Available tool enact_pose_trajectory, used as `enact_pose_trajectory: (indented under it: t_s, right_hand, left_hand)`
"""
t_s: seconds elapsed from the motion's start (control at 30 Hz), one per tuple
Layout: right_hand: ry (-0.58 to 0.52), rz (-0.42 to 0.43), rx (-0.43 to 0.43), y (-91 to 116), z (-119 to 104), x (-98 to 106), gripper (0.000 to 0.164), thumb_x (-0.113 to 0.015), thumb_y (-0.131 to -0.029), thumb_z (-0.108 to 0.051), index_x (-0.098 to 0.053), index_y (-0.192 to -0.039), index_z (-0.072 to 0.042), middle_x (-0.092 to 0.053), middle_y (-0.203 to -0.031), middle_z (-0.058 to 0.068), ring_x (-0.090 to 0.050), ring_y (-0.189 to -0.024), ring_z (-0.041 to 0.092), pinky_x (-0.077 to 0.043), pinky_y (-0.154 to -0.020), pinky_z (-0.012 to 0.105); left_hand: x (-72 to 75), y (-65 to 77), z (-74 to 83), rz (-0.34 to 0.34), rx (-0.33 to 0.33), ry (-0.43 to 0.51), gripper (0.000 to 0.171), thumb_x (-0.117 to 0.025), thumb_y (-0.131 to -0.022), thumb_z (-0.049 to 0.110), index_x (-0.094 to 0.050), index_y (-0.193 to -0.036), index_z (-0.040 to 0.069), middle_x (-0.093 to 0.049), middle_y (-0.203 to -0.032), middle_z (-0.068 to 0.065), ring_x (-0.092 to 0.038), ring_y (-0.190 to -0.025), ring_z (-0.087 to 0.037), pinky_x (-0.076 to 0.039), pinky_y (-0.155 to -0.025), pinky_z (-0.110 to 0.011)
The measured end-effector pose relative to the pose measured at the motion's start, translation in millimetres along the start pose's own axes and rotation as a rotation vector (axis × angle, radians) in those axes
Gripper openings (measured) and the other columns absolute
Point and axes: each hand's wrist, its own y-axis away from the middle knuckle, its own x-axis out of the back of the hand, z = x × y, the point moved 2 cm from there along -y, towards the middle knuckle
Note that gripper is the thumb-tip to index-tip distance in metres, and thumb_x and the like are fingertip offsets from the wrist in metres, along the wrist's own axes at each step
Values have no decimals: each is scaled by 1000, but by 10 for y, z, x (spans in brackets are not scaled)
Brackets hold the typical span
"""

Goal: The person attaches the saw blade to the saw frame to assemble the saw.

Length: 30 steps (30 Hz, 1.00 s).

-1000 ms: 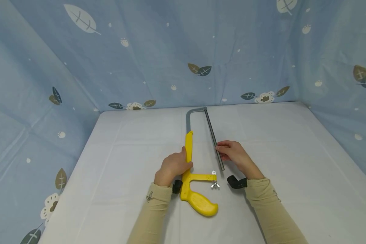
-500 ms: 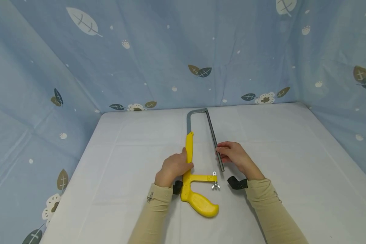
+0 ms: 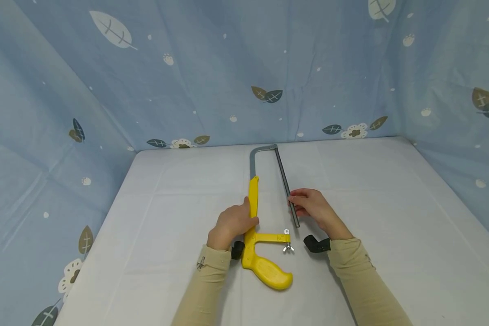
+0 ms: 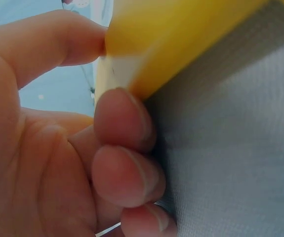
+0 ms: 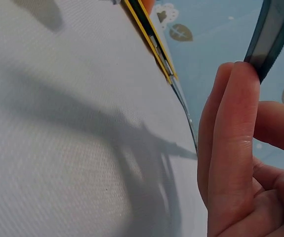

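Under left hand (image 3: 233,222) — hacksaw frame (image 3: 253,194), partly hidden

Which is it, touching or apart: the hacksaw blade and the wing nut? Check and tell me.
Apart. In the head view, white cloth shows between the near end of the hacksaw blade and the wing nut.

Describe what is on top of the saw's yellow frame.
The left grip lies across part of the yellow frame, holding it; the stretch directly beneath is covered and cannot be seen.
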Motion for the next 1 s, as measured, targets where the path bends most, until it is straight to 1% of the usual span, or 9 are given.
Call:
enact_pose_trajectory:
  t_s: [0.13,0.23,0.43,0.6,0.73,0.87,1.0]
  right_hand:
    - [-5,1,-22,0,24,-13,40,-57,-86,-22,-52,-119,0,-61,-96,12,-57,-70,14,-49,-64,27]
    - [21,-7,-24,-6,42,-17,41,-57,-87,-23,-52,-119,0,-59,-91,10,-56,-68,15,-49,-63,28]
    - [92,-16,28,-20,54,-14,39,-55,-87,-23,-51,-119,0,-58,-83,10,-54,-64,17,-47,-59,29]
    - [103,-54,41,-31,53,-27,40,-57,-86,-21,-51,-120,-1,-60,-83,10,-55,-64,18,-47,-59,30]
    - [128,-74,41,-38,36,-41,41,-57,-86,-19,-49,-123,-2,-60,-81,10,-54,-62,18,-47,-55,29]
    - [153,-75,39,-50,37,-57,42,-58,-86,-17,-48,-123,-3,-60,-78,10,-53,-60,18,-45,-53,28]
    - [159,-78,29,-71,65,-80,41,-57,-86,-17,-48,-124,-3,-60,-77,10,-53,-62,17,-45,-54,27]
  left_hand:
    - [-19,4,-6,-5,5,4,75,-53,-84,38,-20,-142,4,-52,-78,-5,-49,-65,-18,-37,-53,-28]
    - [-32,0,-11,-11,3,0,75,-53,-84,38,-20,-142,4,-52,-77,-4,-49,-66,-18,-37,-54,-28]
    - [-12,-12,-6,-13,-4,-10,74,-52,-84,38,-20,-142,4,-53,-79,-5,-49,-67,-18,-38,-56,-29]
    - [2,-23,5,-23,7,-9,74,-52,-85,38,-19,-142,4,-53,-78,-5,-49,-66,-18,-37,-55,-29]
    - [6,-41,10,-16,7,-21,74,-51,-85,38,-18,-142,5,-54,-81,-5,-50,-67,-17,-38,-55,-29]
    - [8,-57,13,-11,5,-27,74,-51,-85,39,-18,-142,5,-56,-87,-7,-50,-70,-18,-39,-59,-30]
    - [4,-63,12,-20,2,-29,74,-51,-86,39,-18,-142,4,-56,-88,-7,-50,-70,-18,-39,-58,-30]
